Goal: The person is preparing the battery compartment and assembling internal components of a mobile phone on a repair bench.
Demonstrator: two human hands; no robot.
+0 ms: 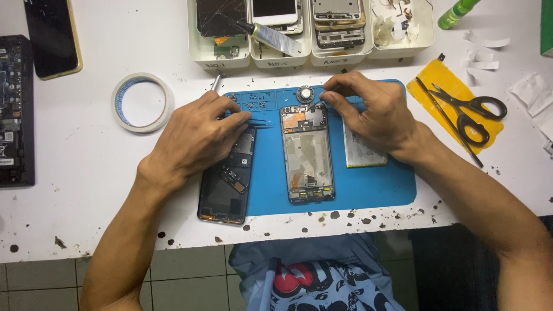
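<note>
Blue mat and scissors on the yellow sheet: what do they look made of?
Blue mat: likely silicone or rubber, matte, with moulded little compartments along its far edge. Scissors: black handles that look plastic, dark blades probably metal; the finish is hard to tell. Yellow sheet: thin and flat, maybe plastic film or paper.

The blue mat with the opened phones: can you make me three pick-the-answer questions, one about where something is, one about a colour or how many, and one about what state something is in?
1. Where are the scissors?
A. On the yellow sheet
B. In a white tray
C. On the floor

2. How many white trays stand in the row at the table's far edge?
A. Two
B. Four
C. Six

3. How is the phone in the middle of the blue mat?
A. Sealed shut
B. Wrapped in tape
C. Opened, insides showing

Answers: 1 A, the handles lie on the yellow sheet right of the mat. 2 B, four sit side by side. 3 C, its back is off and its parts show between the left hand and right hand.
</note>
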